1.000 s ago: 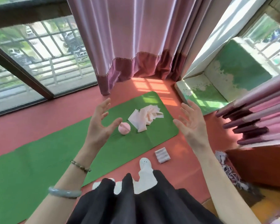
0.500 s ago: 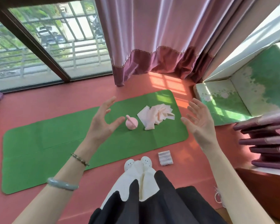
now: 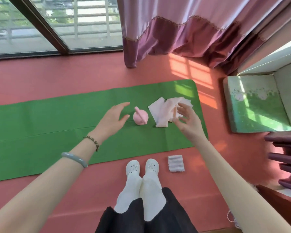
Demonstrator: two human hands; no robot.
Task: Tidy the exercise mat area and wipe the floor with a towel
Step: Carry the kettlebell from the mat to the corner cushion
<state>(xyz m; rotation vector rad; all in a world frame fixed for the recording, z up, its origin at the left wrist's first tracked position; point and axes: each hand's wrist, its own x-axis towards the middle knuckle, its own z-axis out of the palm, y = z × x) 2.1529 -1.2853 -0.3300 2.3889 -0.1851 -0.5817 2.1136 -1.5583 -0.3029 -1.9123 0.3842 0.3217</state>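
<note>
Both grips are slack and empty over the green exercise mat (image 3: 57, 123) — left hand (image 3: 113, 117) just beside the small pink rounded kettlebell (image 3: 140, 117), right hand (image 3: 187, 121) over the crumpled pale pink fabric strip (image 3: 165, 111). A hasty scoop could roll the kettlebell or trail loose fabric; the folded striped towel (image 3: 175, 163) lies on the red floor (image 3: 57, 73), just off the mat.

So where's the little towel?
In the head view, the towel lies on the floor, just right of the shoes, off the mat's near edge.
</note>
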